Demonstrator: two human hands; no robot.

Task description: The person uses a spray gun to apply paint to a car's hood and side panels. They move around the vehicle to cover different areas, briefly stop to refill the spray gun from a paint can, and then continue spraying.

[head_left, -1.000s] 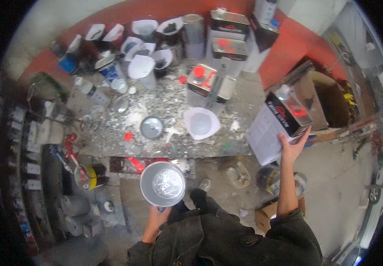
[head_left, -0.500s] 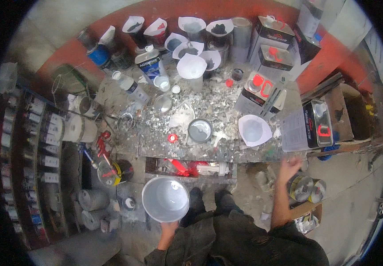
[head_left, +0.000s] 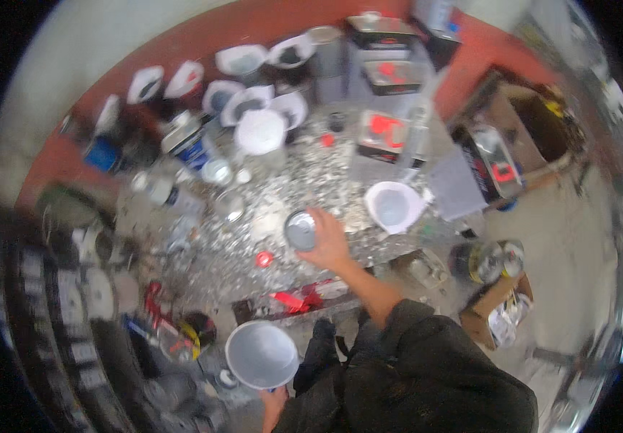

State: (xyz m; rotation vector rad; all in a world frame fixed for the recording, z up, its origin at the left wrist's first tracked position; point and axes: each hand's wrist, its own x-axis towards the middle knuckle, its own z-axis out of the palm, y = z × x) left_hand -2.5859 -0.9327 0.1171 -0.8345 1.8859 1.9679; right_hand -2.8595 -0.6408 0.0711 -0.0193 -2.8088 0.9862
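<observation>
A pale grey-white tub [head_left: 262, 355] with a smooth inside hangs in front of the bench, held by its lower edge in my left hand [head_left: 274, 398]. The fingers under it are mostly hidden. My right hand [head_left: 327, 242] reaches over the bench, thumb and fingers closed round the right side of a small round tin [head_left: 300, 231]. Grey material shows inside that tin, which appears to rest on the bench. Left of it lies a red cap [head_left: 264, 259]. To the right is a white paper-lined cup [head_left: 392, 207].
The paint-spattered bench [head_left: 203, 267] carries several paper-topped cups at the back. Rectangular metal cans [head_left: 381, 136] stand at the right. Below the bench's front edge is a drawer with red items [head_left: 298, 299]. A cardboard box [head_left: 498, 314] sits on the floor at right; shelves line the left.
My right hand has moved from beyond the bench's right front corner onto the small tin and closed round it. My left hand still holds the tub. The whole view has turned and blurred.
</observation>
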